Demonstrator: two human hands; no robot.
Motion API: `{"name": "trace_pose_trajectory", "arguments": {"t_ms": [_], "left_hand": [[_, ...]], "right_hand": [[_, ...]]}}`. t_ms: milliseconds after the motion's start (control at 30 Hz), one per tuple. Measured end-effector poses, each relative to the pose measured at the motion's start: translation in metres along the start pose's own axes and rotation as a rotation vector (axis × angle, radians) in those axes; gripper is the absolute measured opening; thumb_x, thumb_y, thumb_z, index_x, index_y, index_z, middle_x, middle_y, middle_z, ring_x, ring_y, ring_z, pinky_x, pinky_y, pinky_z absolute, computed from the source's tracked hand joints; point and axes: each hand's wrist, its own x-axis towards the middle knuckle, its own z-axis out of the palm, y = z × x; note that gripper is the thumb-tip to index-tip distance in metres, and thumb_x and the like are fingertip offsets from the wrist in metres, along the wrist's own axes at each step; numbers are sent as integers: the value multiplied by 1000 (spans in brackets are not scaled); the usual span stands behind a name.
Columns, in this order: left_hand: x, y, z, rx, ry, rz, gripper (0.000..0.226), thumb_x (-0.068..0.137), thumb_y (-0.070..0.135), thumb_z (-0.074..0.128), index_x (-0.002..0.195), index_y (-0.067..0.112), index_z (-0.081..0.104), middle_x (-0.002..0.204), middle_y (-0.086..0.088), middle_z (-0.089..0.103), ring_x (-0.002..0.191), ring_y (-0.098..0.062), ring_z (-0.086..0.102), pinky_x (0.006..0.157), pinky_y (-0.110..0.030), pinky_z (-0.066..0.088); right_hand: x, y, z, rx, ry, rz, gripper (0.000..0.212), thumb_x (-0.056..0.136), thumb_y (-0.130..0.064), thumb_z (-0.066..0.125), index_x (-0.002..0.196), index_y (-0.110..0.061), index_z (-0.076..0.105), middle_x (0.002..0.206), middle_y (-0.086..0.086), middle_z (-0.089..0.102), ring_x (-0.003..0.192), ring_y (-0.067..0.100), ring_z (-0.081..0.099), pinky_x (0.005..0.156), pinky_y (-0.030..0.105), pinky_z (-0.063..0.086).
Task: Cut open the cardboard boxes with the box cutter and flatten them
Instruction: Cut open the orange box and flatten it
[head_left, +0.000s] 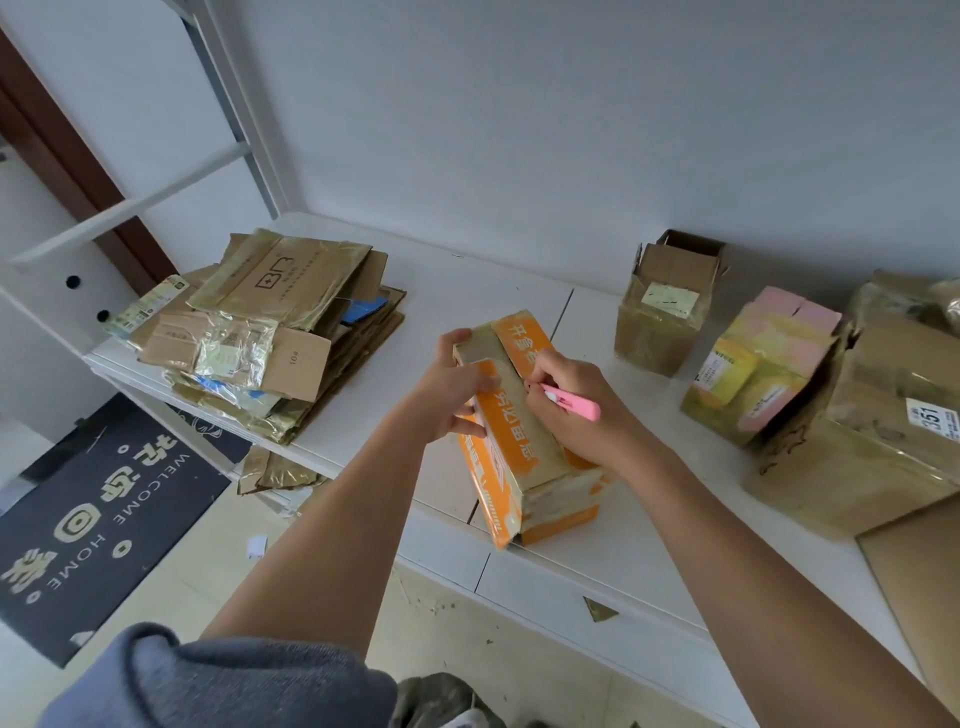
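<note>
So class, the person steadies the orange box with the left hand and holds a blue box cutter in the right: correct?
Not quite: the box cutter is pink, as the head view shows. The left hand steadies the orange box; the right hand holds the cutter.

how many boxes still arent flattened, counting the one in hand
4: the orange box held under both hands, an open-topped brown box by the wall, a pink and yellow box right of it, and a large brown box at the right edge. More may sit out of frame.

White wall (519, 104), white table (457, 291), doormat (104, 519)
</note>
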Motion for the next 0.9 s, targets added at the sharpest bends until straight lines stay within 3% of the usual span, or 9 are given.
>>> {"name": "trace_pose_trajectory", "arguments": {"t_ms": [333, 533, 700, 767, 900], "left_hand": [[3, -1, 7, 46, 93, 6, 62, 92, 2, 58, 127, 47, 35, 105, -10, 57, 86, -34, 68, 54, -44, 59], [4, 0, 14, 93, 168, 25, 60, 92, 0, 53, 128, 45, 35, 104, -12, 57, 81, -32, 69, 52, -42, 58], [2, 1, 20, 122, 182, 32, 58, 92, 0, 50, 126, 43, 34, 109, -12, 57, 85, -32, 68, 59, -50, 61], [1, 0, 21, 121, 179, 35, 58, 92, 0, 50, 127, 43, 34, 111, -12, 56, 83, -32, 69, 56, -46, 60], [0, -3, 25, 127, 185, 51, 61, 91, -2, 50, 131, 42, 35, 116, -13, 55, 85, -32, 68, 57, -49, 60]], "right_hand": [[-42, -2, -9, 79, -18, 21, 17, 97, -12, 50, 80, -12, 45, 66, 3, 52, 51, 6, 43, 47, 20, 32], [-77, -5, -10, 101, 11, -58, 19, 97, -21, 46, 81, -10, 44, 75, 12, 56, 66, 22, 53, 56, 37, 42], [-99, -3, -10, 67, 49, -63, 17, 97, -4, 51, 81, -8, 44, 84, 19, 60, 83, 35, 61, 68, 51, 49], [-105, -4, -10, 59, 60, -68, 18, 95, 0, 51, 81, -9, 43, 85, 20, 60, 86, 35, 61, 71, 51, 49], [-116, -2, -10, 53, 88, -106, 18, 95, 1, 53, 82, -8, 44, 83, 10, 59, 80, 21, 59, 67, 35, 49]]}}
